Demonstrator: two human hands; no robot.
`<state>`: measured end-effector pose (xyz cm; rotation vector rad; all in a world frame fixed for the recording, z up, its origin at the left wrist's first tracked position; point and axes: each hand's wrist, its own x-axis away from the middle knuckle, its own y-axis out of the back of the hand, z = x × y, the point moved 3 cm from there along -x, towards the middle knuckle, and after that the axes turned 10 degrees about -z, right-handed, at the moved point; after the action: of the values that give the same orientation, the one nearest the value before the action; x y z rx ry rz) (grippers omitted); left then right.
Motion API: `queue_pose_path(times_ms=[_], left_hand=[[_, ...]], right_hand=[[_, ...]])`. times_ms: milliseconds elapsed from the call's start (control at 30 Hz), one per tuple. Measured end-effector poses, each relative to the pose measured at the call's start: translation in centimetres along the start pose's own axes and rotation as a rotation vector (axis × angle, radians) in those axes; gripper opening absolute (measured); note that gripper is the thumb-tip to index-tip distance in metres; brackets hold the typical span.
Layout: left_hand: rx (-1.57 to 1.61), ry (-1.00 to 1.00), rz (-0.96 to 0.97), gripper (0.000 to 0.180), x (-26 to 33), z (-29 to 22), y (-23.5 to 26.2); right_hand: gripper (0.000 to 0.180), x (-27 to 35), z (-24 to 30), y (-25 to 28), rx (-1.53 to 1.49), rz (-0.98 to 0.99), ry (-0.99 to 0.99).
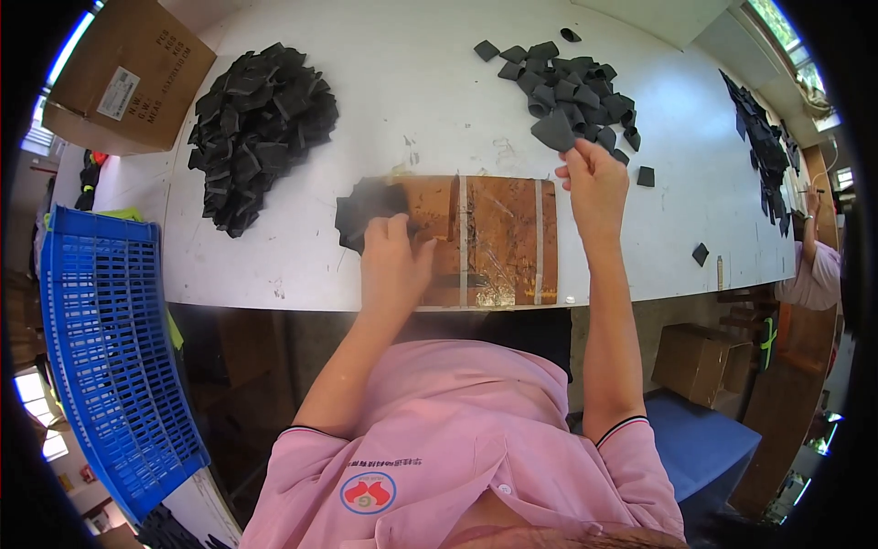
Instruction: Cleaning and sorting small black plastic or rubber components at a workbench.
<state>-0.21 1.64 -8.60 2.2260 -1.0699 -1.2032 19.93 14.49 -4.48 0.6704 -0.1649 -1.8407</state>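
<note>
- head view: the right hand (594, 174) is nearly closed, with thumb and fingers pinching one dark piece (553, 131) by its near tip.
- this piece is just in front of the right pile (599, 96); it seems held only at the tip so that most of its flat face stays free.
- the left hand (395, 256) is half open, fingers bent down at the small stack (359, 218) on the left end of the board (503, 242). it is blurred, so i cannot tell if it grips a piece or only presses.
- the board lies at the near table (412, 91) edge, in front of the body, probably so that both arms reach it easily.
- two grey strips (539, 242) cross the board; maybe they fix its cover, but this i cannot confirm.
- the left pile (261, 137) lies beyond the left hand, well apart from the right pile, perhaps to avoid mixing.
- a blue crate (119, 366) stands beside the table, at left.
</note>
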Motion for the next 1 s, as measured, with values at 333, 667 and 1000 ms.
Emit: queue_pose_path(times_ms=[333,667,1000], left_hand=[[0.121,-0.081,0.1,0.009,0.4,1.4,0.2],[0.77,-0.08,0.62,0.006,0.0,-3.9,3.7],[0.959,0.802,0.337,0.012,2.6,-6.7,2.4]], right_hand=[[0.027,11.9,0.8,-0.9,-0.258,0.544,-0.417],[0.023,13.0,1.8,-0.9,-0.815,0.971,-1.063],[0.018,12.1,2.1,1.2,-0.749,0.245,-0.731]])
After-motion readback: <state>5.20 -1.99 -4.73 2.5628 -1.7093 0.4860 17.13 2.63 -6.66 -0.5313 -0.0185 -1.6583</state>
